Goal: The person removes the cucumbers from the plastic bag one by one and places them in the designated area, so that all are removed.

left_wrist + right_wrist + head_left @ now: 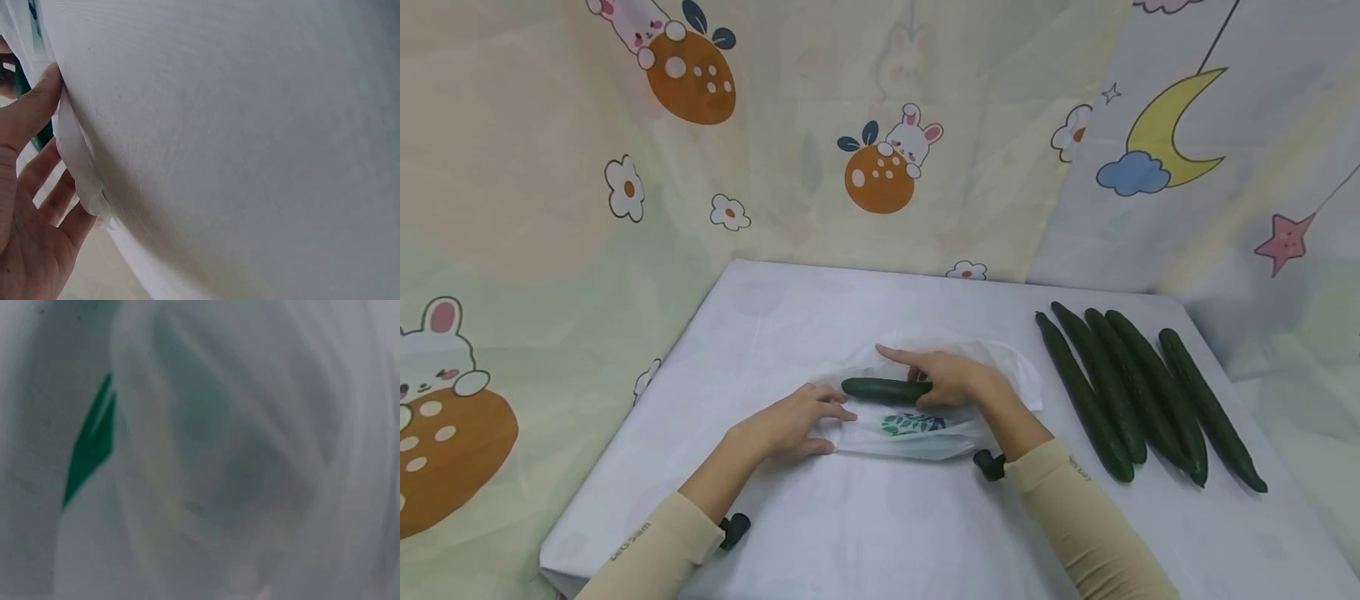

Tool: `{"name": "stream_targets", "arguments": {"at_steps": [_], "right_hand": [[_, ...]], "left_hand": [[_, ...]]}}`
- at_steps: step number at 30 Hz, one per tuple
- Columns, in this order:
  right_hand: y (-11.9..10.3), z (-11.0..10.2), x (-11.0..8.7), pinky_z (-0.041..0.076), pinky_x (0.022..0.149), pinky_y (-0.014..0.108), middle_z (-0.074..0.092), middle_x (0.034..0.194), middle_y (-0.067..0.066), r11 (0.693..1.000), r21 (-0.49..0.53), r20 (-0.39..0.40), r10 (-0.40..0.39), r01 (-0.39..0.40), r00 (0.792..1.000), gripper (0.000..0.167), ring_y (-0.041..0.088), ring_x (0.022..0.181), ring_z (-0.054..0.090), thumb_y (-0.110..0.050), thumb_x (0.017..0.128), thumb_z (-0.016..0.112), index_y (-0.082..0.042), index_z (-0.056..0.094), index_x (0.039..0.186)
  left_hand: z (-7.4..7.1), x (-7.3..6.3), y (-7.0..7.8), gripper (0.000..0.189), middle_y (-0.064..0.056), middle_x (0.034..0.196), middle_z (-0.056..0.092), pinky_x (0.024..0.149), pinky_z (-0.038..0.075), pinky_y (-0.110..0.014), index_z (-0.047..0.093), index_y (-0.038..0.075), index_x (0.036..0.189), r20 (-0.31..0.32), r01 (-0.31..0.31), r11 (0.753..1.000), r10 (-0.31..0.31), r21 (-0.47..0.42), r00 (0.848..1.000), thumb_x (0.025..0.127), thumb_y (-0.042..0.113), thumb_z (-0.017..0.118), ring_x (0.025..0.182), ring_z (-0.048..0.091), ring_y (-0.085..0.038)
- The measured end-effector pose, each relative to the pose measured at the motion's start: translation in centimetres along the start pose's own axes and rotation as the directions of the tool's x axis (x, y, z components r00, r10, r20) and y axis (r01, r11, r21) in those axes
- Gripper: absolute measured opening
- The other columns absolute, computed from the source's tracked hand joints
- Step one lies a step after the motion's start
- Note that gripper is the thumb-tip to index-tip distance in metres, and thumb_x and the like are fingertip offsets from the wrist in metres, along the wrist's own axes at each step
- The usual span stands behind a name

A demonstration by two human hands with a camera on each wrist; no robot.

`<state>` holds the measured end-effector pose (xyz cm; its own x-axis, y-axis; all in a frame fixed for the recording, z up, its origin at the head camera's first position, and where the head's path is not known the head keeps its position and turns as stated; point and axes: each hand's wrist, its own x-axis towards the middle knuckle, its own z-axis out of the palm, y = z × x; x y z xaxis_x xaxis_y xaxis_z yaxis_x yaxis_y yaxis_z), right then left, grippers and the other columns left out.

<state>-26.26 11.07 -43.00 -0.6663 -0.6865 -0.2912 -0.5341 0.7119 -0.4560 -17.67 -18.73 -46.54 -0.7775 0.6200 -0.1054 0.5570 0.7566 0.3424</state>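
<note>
A dark green cucumber (880,390) lies crosswise over a thin white plastic bag (895,446) with a blue and green leaf print. My right hand (951,379) holds its right end between thumb and bent fingers, while one finger sticks out to the upper left. At the bag's left side my left hand (790,419) touches the edge with spread, relaxed fingers. The left wrist view shows the left thumb (45,94) against that edge. Cloudy plastic (237,456) fills most of the right wrist view, hiding the right fingers there.
Several long cucumbers (1153,400) lie side by side on the right of the white-covered table (775,317). Behind and beside it hang curtains (805,100) printed with rabbits and flowers. A small dark device sits at each wrist.
</note>
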Motion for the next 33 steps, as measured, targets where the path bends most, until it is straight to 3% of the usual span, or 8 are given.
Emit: {"name": "stream_targets", "arguments": {"at_steps": [5,12,18,25,33], "right_hand": [[-0.2,0.2,-0.1,0.047,0.106,0.048,0.062,0.137,0.005,1.000,-0.020,0.000,-0.003,0.003,1.000,0.101,0.021,0.118,0.058,-0.013,0.092,0.078,-0.054,0.014,0.160],[-0.7,-0.3,-0.4,0.043,0.112,0.048,0.046,0.158,0.001,0.997,0.002,-0.018,-0.078,0.078,0.997,0.091,0.021,0.135,0.052,-0.012,0.096,0.073,-0.051,0.022,0.160],[-1.5,-1.0,-0.6,0.037,0.118,0.046,0.044,0.159,-0.005,0.985,0.050,-0.032,-0.162,0.163,0.986,0.074,0.019,0.145,0.044,-0.012,0.096,0.072,-0.038,0.040,0.157],[-2.9,-1.9,-1.3,0.044,0.113,0.044,0.052,0.153,-0.003,0.980,0.042,-0.013,-0.196,0.196,0.981,0.064,0.018,0.136,0.053,-0.017,0.096,0.074,-0.030,0.049,0.154],[-3.9,-2.9,-2.5,0.053,0.099,0.038,0.057,0.147,-0.007,0.968,0.143,0.056,-0.218,0.208,0.974,0.064,0.019,0.119,0.061,-0.014,0.094,0.075,-0.029,0.053,0.151]], "left_hand": [[-0.1,0.0,0.1,0.048,-0.005,0.150,0.051,0.114,0.041,-0.048,0.066,0.026,0.138,0.000,0.005,1.000,-0.005,0.006,1.000,0.092,0.027,0.079,0.141,0.042,-0.028],[-0.2,0.1,0.1,0.048,-0.006,0.149,0.051,0.114,0.041,-0.049,0.066,0.025,0.138,0.003,-0.002,1.000,0.002,0.005,1.000,0.091,0.027,0.080,0.140,0.043,-0.029],[-0.2,0.1,0.0,0.049,-0.007,0.149,0.051,0.112,0.042,-0.049,0.067,0.024,0.138,0.000,-0.008,1.000,0.008,-0.004,1.000,0.091,0.027,0.080,0.139,0.043,-0.031],[-0.1,0.2,-0.1,0.049,-0.008,0.148,0.052,0.110,0.043,-0.051,0.067,0.023,0.137,-0.001,-0.019,1.000,0.019,0.002,1.000,0.090,0.027,0.080,0.136,0.045,-0.033],[-0.2,0.3,0.0,0.048,-0.008,0.149,0.052,0.108,0.044,-0.051,0.067,0.024,0.137,0.016,-0.023,1.000,0.023,-0.010,1.000,0.091,0.029,0.080,0.135,0.045,-0.034]]}}
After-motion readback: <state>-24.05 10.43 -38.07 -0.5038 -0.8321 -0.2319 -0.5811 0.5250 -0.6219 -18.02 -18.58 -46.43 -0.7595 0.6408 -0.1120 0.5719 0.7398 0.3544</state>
